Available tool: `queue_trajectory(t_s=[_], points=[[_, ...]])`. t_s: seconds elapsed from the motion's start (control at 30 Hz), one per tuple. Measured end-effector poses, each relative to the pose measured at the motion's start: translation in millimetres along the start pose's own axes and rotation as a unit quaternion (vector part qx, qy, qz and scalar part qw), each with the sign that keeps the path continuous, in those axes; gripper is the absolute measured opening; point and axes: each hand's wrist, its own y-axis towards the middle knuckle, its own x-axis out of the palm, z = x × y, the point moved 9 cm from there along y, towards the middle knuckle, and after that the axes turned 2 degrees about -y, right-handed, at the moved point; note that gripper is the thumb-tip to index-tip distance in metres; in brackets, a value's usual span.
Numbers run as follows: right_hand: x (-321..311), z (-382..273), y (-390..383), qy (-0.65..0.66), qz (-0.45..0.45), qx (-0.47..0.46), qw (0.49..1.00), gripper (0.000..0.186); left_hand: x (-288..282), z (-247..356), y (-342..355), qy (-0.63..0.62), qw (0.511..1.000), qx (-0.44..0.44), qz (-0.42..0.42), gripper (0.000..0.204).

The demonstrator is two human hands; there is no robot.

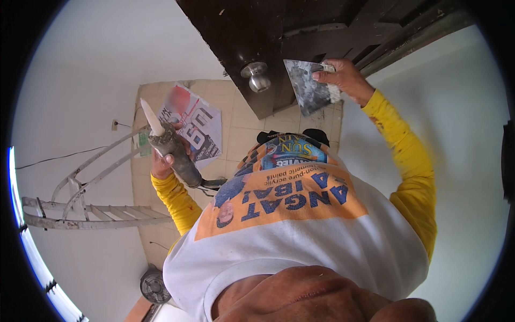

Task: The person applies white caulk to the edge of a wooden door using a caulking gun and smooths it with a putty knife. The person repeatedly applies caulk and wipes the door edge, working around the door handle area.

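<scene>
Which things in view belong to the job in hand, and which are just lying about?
In use:
grey tool with white nozzle, in left hand
wide-bladed scraper, in right hand

Apparently just around:
printed sheet
fan
ladder

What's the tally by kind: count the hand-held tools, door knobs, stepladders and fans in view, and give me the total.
Hand-held tools: 2 (white-tipped tool, broad scraper)
Door knob: 1
Stepladder: 1
Fan: 1
Total: 5

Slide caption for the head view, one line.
Left hand grips a grimy tube with a white nozzle, right hand a broad scraper near a dark door.
</scene>
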Motion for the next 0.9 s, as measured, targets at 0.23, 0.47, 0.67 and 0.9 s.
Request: queue_trajectory(t_s=[0.23,0.47,0.67,0.9], points=[[12.8,-10.5,-7.6,-0.255,0.158,-0.181,0.937,0.028,6.7,13.2,-4.1,0.022,0.999,-0.014,-0.03,0.095],[19.4,-37.3,-2.9,-0.326,0.233,-0.3,0.866,0.022,16.2,13.3,-1.6,0.022,0.999,-0.014,-0.038,0.095],[1.0,56.2,-15.9,-0.298,0.295,-0.262,0.869,0.019,15.9,-5.0,-24.0,0.013,1.0,-0.005,0.009,0.096],[-108.3,347.1,-66.3,-0.415,0.212,0.135,0.874,0.029,18.9,-40.8,-35.7,0.152,0.978,-0.018,0.139,0.086]])
